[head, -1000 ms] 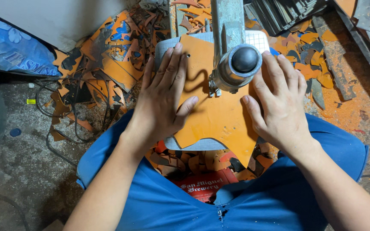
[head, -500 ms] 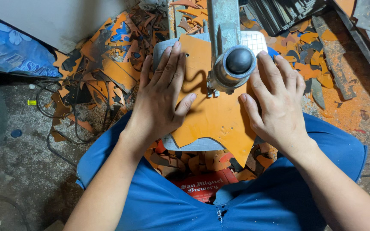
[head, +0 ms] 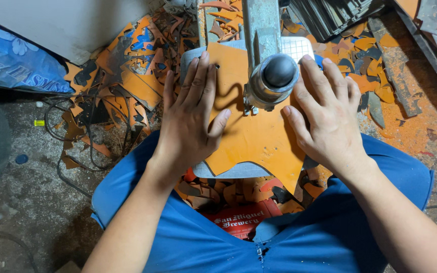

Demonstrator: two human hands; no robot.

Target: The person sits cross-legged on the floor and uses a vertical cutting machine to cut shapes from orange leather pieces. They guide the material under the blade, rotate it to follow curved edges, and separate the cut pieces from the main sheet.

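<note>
An orange sheet [head: 251, 139] with a cut, jagged outline lies flat on a small grey machine table [head: 231, 172] between my knees. My left hand [head: 190, 119] presses flat on the sheet's left part, fingers spread. My right hand [head: 327, 116] presses flat on its right part. Between the hands rises a metal machine arm ending in a round head with a black knob [head: 274, 76], directly over the sheet. The cutting point under the head is hidden.
Orange and dark offcuts [head: 122, 81] are heaped on the floor to the left and beyond the machine. Black cables [head: 69, 136] trail on the grey floor. A blue bag [head: 11, 63] lies far left, a red crate [head: 241, 220] under the table, dark slabs [head: 330, 15] at the top.
The sheet and both hands have shifted slightly away from me under the machine head, and the curved cut beside the head looks a little longer.
</note>
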